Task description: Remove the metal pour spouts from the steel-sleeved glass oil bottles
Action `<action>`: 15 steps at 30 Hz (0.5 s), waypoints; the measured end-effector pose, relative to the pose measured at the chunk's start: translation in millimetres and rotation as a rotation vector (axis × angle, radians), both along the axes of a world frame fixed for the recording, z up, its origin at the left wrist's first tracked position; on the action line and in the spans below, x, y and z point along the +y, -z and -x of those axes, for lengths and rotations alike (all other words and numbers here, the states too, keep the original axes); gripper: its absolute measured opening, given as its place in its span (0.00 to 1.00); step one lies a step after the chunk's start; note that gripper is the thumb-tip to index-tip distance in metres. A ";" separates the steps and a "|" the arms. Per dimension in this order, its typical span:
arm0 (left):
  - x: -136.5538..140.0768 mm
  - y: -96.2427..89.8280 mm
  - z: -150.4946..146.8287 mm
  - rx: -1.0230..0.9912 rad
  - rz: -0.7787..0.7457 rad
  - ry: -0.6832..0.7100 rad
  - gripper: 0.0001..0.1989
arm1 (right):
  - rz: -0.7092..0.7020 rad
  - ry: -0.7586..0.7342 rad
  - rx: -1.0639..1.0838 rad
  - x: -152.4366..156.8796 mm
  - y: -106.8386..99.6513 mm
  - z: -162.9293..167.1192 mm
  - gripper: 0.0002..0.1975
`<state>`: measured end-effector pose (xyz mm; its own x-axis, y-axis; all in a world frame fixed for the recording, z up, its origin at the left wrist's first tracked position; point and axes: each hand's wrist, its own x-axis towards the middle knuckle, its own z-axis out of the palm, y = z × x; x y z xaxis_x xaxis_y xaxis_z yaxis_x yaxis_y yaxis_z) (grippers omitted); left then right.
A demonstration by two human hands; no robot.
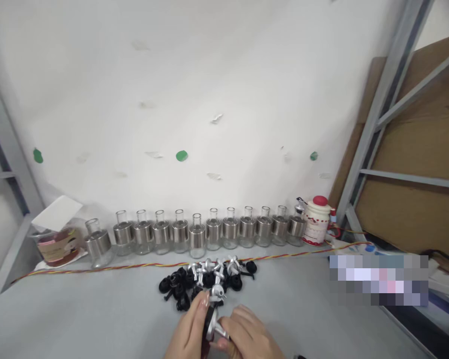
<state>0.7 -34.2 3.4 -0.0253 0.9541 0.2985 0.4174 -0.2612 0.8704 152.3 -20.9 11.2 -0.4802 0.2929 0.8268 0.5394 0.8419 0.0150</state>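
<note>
At the bottom centre my left hand [188, 330] is closed around the black base of a bottle pourer [212, 325]. My right hand [249, 333] pinches the silver spout of that same piece between thumb and fingers. Just beyond my hands lies a pile of loose parts: several black stoppers [165, 285] and several silver spouts [233, 266]. One silver spout [217, 291] lies right by my left fingertips. Whether the black and silver parts in my hands are fully joined is hidden by my fingers.
Along the wall stands a row of several glass bottles [197, 236] with metal sleeves; the rightmost bottle [296, 225] carries a pourer. A twisted cord [134, 266] crosses the grey table [78, 309]. A plastic tub [56, 247] sits left, a red-lidded jar [316, 222] right.
</note>
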 end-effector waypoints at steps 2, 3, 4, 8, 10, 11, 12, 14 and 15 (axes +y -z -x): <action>3.2 -2.8 3.5 -0.002 0.026 -0.005 0.19 | -0.111 0.001 -0.072 1.3 -3.6 -1.8 0.19; 4.0 -3.2 5.1 -0.002 0.037 -0.007 0.19 | -0.144 0.006 -0.113 1.6 -5.8 -3.2 0.16; 4.2 -2.8 6.3 -0.003 0.046 -0.009 0.18 | -0.162 0.011 -0.150 1.8 -8.2 -4.8 0.13; -0.1 7.4 7.5 0.038 -0.014 0.004 0.18 | -0.234 0.024 -0.206 1.3 -14.9 -9.8 0.06; -2.6 14.2 6.0 0.078 -0.050 0.002 0.20 | -0.243 0.024 -0.215 1.2 -14.3 -10.2 0.05; -3.4 17.0 5.1 0.093 -0.058 -0.003 0.20 | -0.229 0.026 -0.216 1.3 -13.0 -9.8 0.05; -3.8 19.2 4.2 0.101 -0.057 -0.009 0.19 | -0.214 0.027 -0.211 1.4 -11.0 -9.1 0.05; -4.1 21.5 2.8 0.106 -0.068 -0.011 0.18 | -0.191 0.031 -0.192 1.8 -6.3 -7.4 0.06; -4.2 22.0 2.4 0.107 -0.074 -0.010 0.18 | -0.189 0.031 -0.177 1.9 -4.0 -6.4 0.07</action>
